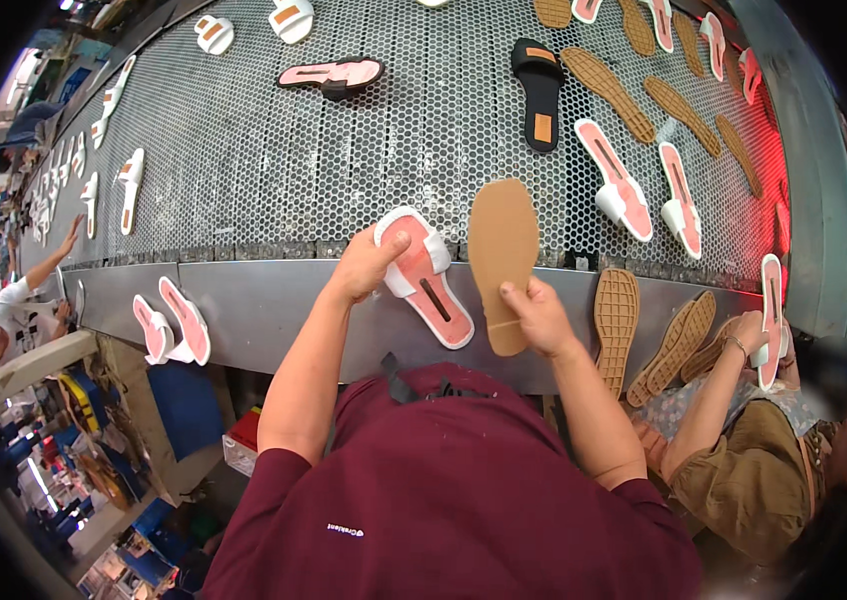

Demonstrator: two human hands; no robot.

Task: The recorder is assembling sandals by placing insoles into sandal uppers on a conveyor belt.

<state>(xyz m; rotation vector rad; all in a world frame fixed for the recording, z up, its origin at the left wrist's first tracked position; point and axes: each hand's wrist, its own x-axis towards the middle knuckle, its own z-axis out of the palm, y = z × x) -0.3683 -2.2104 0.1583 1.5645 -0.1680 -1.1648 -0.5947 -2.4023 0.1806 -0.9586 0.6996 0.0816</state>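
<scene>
My left hand [369, 262] is closed on a white slide sandal [425, 285], thumb across its pink underside near one end. The sandal's bottom faces up, with a dark slot along the middle and white upper material folded around its edges. To its right, my right hand [542, 315] grips a tan outsole [504, 250] near its lower end. The outsole stands nearly upright, its smooth face toward me. The two pieces are apart, held side by side above the metal ledge [324, 310] of the conveyor.
A perforated conveyor belt [424, 130] carries white sandals, a black sandal [541, 95] and tan soles [609, 92]. White sandals [184, 318] lie on the ledge at left, patterned soles [616, 325] at right. A co-worker [744, 450] at right holds a white sandal; another person [19, 310] reaches in from the left.
</scene>
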